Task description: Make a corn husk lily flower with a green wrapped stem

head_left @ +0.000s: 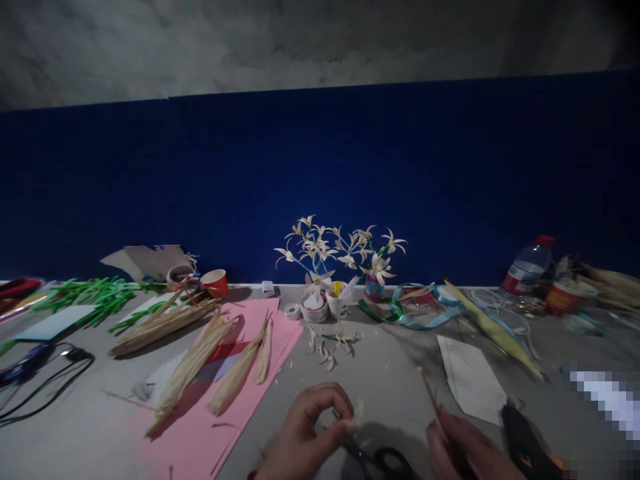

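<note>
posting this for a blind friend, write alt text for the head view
The left hand pinches a small pale piece near black-handled scissors; the right hand holds a thin stick. Beyond: white craft flowers, and dried husks on pink paper.

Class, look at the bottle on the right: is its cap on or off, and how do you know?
On: the red cap sits atop the neck of the bottle, covering its mouth.
</note>
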A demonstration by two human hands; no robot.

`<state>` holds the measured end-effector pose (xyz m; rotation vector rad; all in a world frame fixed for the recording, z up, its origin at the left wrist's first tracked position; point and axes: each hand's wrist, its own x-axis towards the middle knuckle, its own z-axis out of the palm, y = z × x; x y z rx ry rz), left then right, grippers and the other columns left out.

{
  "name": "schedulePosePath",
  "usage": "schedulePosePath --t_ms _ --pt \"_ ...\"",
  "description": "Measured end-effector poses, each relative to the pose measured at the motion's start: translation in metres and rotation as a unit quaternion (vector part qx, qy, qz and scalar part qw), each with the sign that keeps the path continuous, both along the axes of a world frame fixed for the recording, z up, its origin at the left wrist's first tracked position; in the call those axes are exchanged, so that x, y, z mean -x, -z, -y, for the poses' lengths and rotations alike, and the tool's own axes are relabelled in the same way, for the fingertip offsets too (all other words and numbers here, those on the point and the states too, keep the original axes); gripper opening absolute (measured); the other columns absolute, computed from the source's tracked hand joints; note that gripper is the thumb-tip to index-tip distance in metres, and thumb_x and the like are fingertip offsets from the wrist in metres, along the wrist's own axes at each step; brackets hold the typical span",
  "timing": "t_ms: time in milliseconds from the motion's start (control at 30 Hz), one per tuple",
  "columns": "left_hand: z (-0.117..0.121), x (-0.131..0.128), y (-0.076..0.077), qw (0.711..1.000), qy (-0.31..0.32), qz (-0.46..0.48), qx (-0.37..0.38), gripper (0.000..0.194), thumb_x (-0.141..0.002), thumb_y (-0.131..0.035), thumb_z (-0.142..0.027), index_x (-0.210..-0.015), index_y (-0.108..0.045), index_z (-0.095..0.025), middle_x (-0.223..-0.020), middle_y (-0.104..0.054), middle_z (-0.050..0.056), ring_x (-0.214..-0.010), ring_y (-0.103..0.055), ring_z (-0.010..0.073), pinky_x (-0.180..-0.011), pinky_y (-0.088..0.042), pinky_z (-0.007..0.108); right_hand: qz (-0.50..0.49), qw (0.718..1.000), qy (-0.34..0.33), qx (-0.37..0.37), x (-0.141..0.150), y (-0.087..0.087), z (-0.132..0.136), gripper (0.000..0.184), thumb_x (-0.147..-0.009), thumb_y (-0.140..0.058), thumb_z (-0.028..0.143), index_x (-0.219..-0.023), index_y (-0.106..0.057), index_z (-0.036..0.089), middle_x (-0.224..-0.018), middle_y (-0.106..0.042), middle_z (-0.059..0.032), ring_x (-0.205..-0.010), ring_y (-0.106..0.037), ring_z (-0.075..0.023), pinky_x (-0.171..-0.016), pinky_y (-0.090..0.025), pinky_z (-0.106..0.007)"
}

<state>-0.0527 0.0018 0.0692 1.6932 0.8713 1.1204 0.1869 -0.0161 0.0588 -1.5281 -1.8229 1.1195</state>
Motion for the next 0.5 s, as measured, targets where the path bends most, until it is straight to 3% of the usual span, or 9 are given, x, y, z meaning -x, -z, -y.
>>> schedulePosePath --t_ms 133,300,400,500 --pt "0.0 -0.004 0.004 0.986 0.035 0.106 0.122 0.035 -0.077 -0.073 -0.046 -0.069 -0.057 -0.017 -0.072 -0.053 0.001 -0.069 -0.049 0.0148 -0.064 -0.036 0.027 0.164 0.982 0.025 -0.092 -0.022 0.018 -0.017 0.046 -0.094 -0.036 0.045 -0.065 -0.062 0.021 -0.061 -0.065 -0.0033 -0.064 -0.064 -0.0216 -0.06 -0.045 -0.029" --pt "0.002 -0.015 -0.005 0.983 0.063 0.126 0.122 0.031 -0.074 -0.077 -0.04 -0.069 -0.058 -0.016 -0.073 -0.055 0.002 -0.07 -0.051 0.0154 -0.066 -0.036 0.028 0.242 0.955 0.042 -0.168 -0.029 0.026 -0.023 0.031 -0.089 -0.048 0.036 -0.071 -0.068 0.021 -0.077 -0.071 -0.0106 -0.079 -0.067 -0.0324 -0.075 -0.048 -0.044" --pt "0.002 -0.018 -0.011 0.985 0.077 0.113 0.102 0.028 -0.075 -0.076 -0.037 -0.067 -0.06 -0.015 -0.072 -0.057 0.003 -0.071 -0.052 0.0153 -0.069 -0.037 0.028 0.179 0.951 0.03 -0.251 -0.019 0.012 -0.018 0.019 -0.089 -0.054 0.033 -0.097 -0.069 0.024 -0.097 -0.072 -0.0081 -0.086 -0.069 -0.0254 -0.078 -0.054 -0.036" --pt "0.001 -0.021 -0.008 0.974 0.099 0.14 0.151 0.028 -0.072 -0.08 -0.035 -0.068 -0.062 -0.014 -0.07 -0.056 0.001 -0.068 -0.051 0.0124 -0.067 -0.037 0.025 0.068 0.926 -0.021 -0.37 -0.002 -0.01 -0.01 0.036 -0.087 -0.057 0.018 -0.122 -0.056 0.027 -0.118 -0.068 -0.0063 -0.092 -0.07 -0.0171 -0.078 -0.057 -0.024"
